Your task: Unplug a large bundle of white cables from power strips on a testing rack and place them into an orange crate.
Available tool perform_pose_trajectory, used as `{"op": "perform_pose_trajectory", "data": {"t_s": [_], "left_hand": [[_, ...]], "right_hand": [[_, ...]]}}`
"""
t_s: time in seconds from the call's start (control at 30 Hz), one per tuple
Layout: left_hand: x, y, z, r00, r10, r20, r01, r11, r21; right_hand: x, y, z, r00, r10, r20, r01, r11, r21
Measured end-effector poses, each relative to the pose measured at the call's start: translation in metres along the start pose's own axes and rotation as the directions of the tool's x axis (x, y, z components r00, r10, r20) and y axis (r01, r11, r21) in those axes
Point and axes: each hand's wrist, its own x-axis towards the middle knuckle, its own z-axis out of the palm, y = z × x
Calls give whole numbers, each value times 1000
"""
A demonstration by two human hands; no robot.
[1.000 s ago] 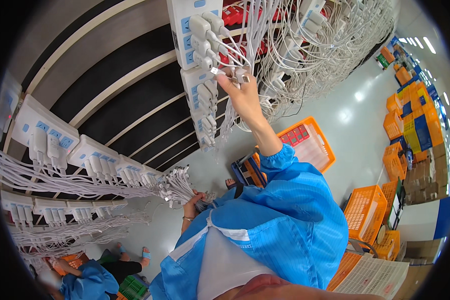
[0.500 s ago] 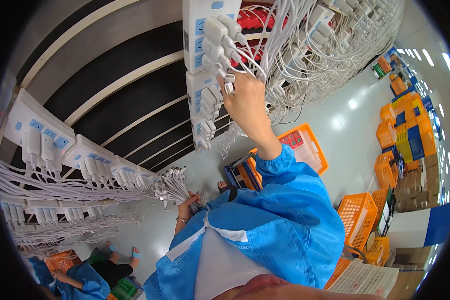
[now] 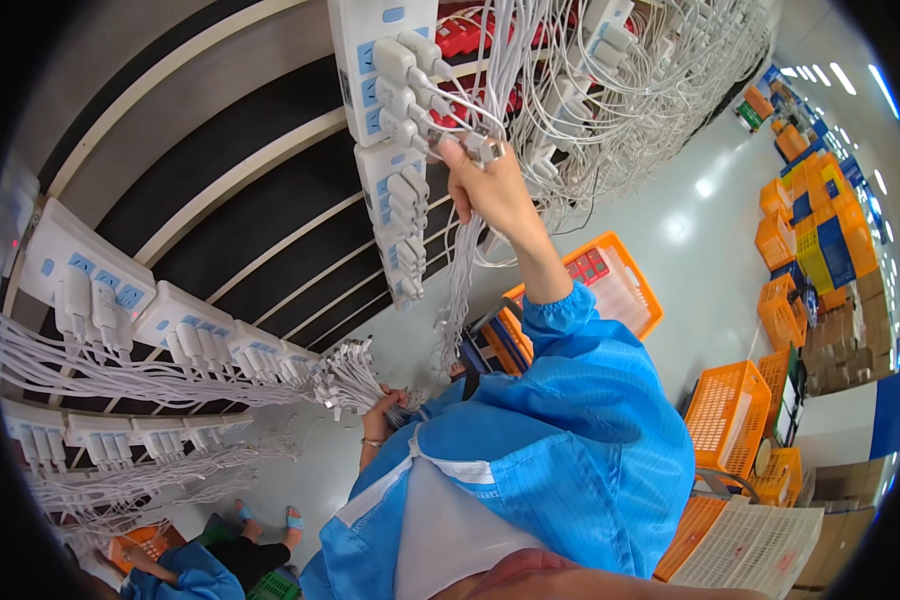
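Against the upright white power strip [image 3: 385, 150], just right of its plugged-in adapters, the right hand [image 3: 492, 188] is raised, fingers closed around a bundle of white cables [image 3: 470, 140] ending in small connectors. Well below the strip, the left hand [image 3: 382, 412] is closed on a fan of white cable ends [image 3: 345, 378]. An orange crate [image 3: 610, 285] sits right of the strip's lower end.
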Motion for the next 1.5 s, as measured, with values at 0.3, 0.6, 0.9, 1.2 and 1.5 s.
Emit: {"op": "perform_pose_trajectory", "data": {"t_s": [0.3, 0.6, 0.9, 1.2, 1.5], "left_hand": [[5, -9, -14, 998, 63, -24, -62, 998, 20], [1, -3, 0, 999, -9, -39, 8, 1000, -18], [2, 1, 8, 997, -22, -74, 20, 999, -28], [18, -6, -4, 1000, -23, -13, 23, 1000, 5], [16, -4, -3, 997, -49, -58, 47, 998, -36]], "right_hand": [[16, 22, 0, 993, -115, -30, 114, 992, -45], [9, 21, 13, 942, -264, -208, 147, 879, -453], [6, 30, 9, 890, -345, -297, 268, 924, -272], [9, 15, 11, 844, -503, -183, 221, 640, -736], [17, 19, 11, 826, -538, -167, 201, 559, -804]]}}
